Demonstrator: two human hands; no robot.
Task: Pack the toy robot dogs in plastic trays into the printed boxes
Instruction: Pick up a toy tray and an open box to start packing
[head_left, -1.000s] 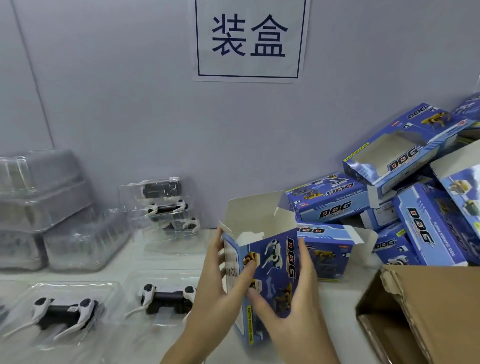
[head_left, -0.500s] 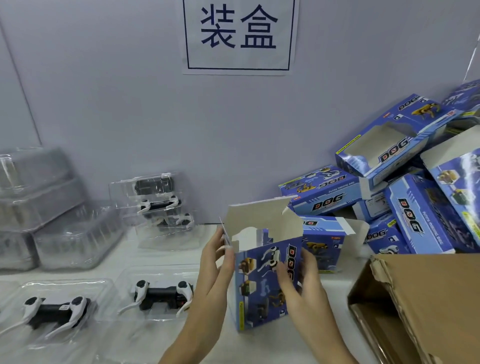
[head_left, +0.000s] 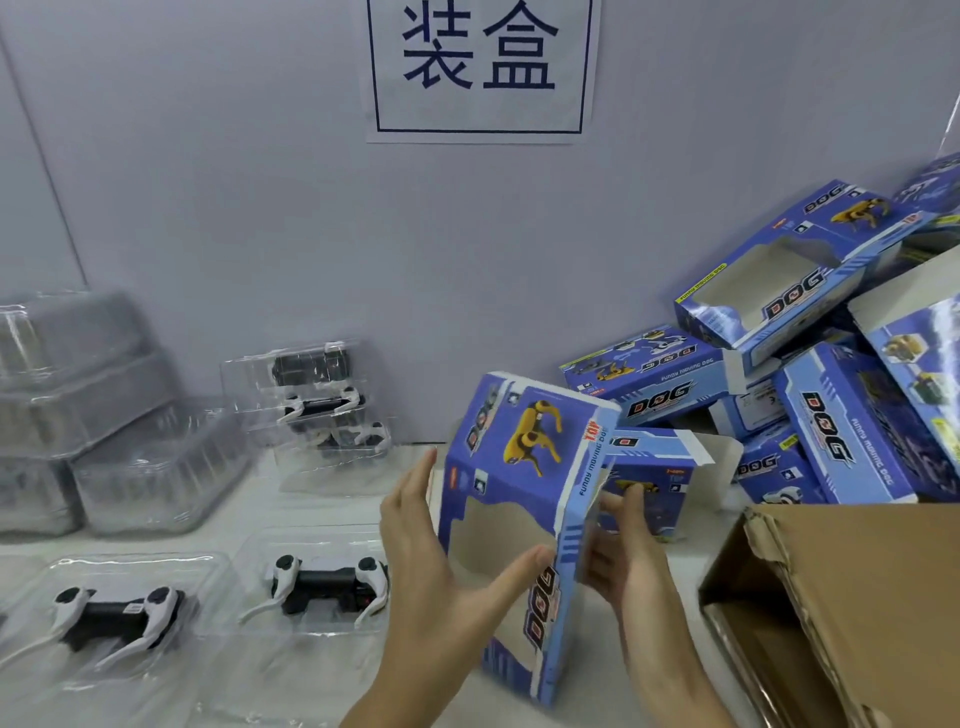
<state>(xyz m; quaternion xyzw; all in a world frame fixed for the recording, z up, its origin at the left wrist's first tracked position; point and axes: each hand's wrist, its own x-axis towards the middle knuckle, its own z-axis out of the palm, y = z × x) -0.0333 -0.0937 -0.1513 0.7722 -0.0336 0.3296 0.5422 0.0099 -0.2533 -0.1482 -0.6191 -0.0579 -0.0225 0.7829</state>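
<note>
Fingers of left hand (head_left: 436, 566) spread straight, thumb laid across the window face of the printed box (head_left: 524, 525), other fingers behind its left side: a flat-handed support, not a real clamp. Right hand (head_left: 628, 561) fingers curl against the box's right side panel; how firmly they pinch, cannot tell, partly hidden by the box. Box stands on end, tilted, near centre, window cut-out facing the camera, motion-blurred.

Risks, judged from this:
- loose two-palm hold on a light carton mid-turn; it could slip or pop out and drop to the table.
- thumb over the open window could push in and crease the thin card.
- which end is open is not visible; flaps could fold wrong if it is set down blind.

Near left, trayed toy dog (head_left: 327, 582) and a second one (head_left: 111, 616) lie flat, waiting, apart from the box. Near right, brown carton (head_left: 852, 597) sits close; an elbow swing could knock it. Far left, empty clear trays (head_left: 88, 405) stacked. Far right, pile of boxes (head_left: 810, 374) leans loosely and could slide if bumped.
</note>
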